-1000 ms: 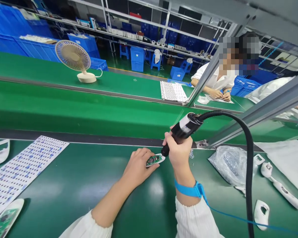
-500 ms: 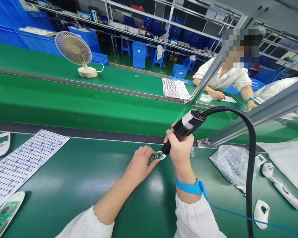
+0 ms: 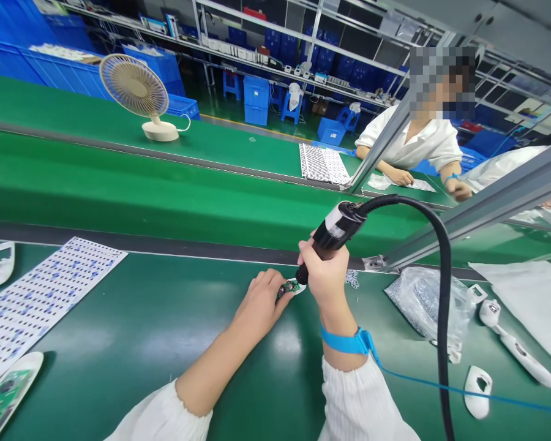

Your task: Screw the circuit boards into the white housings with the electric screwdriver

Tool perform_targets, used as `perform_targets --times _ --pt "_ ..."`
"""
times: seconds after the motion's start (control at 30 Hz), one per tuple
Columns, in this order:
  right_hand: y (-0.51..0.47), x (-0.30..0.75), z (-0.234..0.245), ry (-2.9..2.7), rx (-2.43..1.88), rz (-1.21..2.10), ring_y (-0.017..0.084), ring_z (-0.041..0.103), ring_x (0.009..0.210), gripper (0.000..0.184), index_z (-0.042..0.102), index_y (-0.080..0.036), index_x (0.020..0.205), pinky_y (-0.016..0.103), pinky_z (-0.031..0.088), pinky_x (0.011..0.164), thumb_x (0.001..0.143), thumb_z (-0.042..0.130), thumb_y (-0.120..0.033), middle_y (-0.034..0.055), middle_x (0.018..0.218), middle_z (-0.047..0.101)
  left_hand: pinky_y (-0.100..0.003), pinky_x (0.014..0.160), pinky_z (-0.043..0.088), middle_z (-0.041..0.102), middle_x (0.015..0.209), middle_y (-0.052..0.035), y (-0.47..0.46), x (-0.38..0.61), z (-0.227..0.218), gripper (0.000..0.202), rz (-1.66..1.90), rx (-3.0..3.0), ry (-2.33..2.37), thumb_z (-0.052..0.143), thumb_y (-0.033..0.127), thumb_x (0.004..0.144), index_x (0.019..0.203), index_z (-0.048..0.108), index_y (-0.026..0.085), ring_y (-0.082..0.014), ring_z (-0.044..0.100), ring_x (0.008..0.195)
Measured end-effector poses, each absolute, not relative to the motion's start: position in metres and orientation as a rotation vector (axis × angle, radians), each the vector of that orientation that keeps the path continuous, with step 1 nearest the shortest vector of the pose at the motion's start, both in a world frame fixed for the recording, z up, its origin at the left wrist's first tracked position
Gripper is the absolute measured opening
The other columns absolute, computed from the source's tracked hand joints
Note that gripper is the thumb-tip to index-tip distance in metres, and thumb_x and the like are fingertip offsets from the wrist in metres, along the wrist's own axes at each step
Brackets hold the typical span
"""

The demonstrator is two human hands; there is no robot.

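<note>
Gripping a black corded electric screwdriver [image 3: 334, 231] in a clenched right hand [image 3: 324, 274], the person brings its tip to a small green circuit board [image 3: 287, 289] seated in a white plastic shell [image 3: 300, 285] on the green table [image 3: 133, 349]. The left hand [image 3: 259, 301] curls over the board's edge, seemingly pinning it so it cannot shift under the tool's pressure.

Right hand [image 3: 324, 272] gripping electric screwdriver [image 3: 333, 236], left hand [image 3: 257, 301] pinning circuit board [image 3: 288, 288]

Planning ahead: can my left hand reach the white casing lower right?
Probably not freely: the right forearm and the electric screwdriver's black cord lie between the left hand and the white casing.
</note>
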State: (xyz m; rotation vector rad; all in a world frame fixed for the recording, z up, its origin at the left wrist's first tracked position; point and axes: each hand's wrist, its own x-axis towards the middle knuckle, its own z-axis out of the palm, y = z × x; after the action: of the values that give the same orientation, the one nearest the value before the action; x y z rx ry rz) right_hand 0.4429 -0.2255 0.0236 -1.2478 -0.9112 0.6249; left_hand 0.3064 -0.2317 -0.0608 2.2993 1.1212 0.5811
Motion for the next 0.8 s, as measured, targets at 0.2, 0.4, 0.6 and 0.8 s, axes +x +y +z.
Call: perform_targets --times 0.2,0.4,0.6,0.8 --pt "-0.226 0.445 0.024 -0.912 -1.195 0.669 0.014 0.053 0.048 0.018 0.057 -0.020 0.079 0.031 0.047 0.054 0.073 0.072 -0.026 -0.0045 0.056 0.057 -0.042 0.082 0.046 0.060 0.101 -0.0066 -0.232 0.306 -0.061 0.011 0.571 2.311 1.134 0.060 0.030 0.096 0.099 0.059 0.019 -0.0263 0.054 0.093" --pt "-0.225 0.446 0.022 -0.916 -1.163 0.695 0.013 0.054 0.047 0.017 0.057 -0.020 0.077 0.030 0.045 0.052 0.074 0.073 -0.024 -0.0055 0.054 0.056 -0.042 0.084 0.046 0.060 0.100 -0.0067 -0.232 0.306 -0.062 0.011 0.586 2.315 1.113 0.061 0.030 0.096 0.100 0.059 0.019 -0.0263 0.054 0.093" --pt "-0.227 0.469 0.029 -0.826 -0.985 0.633 0.013 0.057 0.045 0.022 0.061 -0.020 0.092 0.029 0.046 0.051 0.076 0.075 -0.024 -0.0073 0.060 0.058 -0.041 0.085 0.047 0.062 0.103 -0.0062 -0.230 0.304 -0.065 0.012 0.655 2.307 1.084 0.056 0.032 0.099 0.101 0.060 0.020 -0.0248 0.056 0.094" --pt "-0.237 0.527 0.033 -0.634 -1.147 0.267 0.014 0.055 0.042 0.024 0.062 -0.018 0.087 0.029 0.045 0.046 0.071 0.078 -0.026 -0.0067 0.056 0.056 -0.042 0.089 0.049 0.065 0.105 -0.0060 -0.228 0.302 -0.068 0.016 0.662 2.290 1.092 0.056 0.036 0.099 0.102 0.063 0.022 -0.0244 0.060 0.097"
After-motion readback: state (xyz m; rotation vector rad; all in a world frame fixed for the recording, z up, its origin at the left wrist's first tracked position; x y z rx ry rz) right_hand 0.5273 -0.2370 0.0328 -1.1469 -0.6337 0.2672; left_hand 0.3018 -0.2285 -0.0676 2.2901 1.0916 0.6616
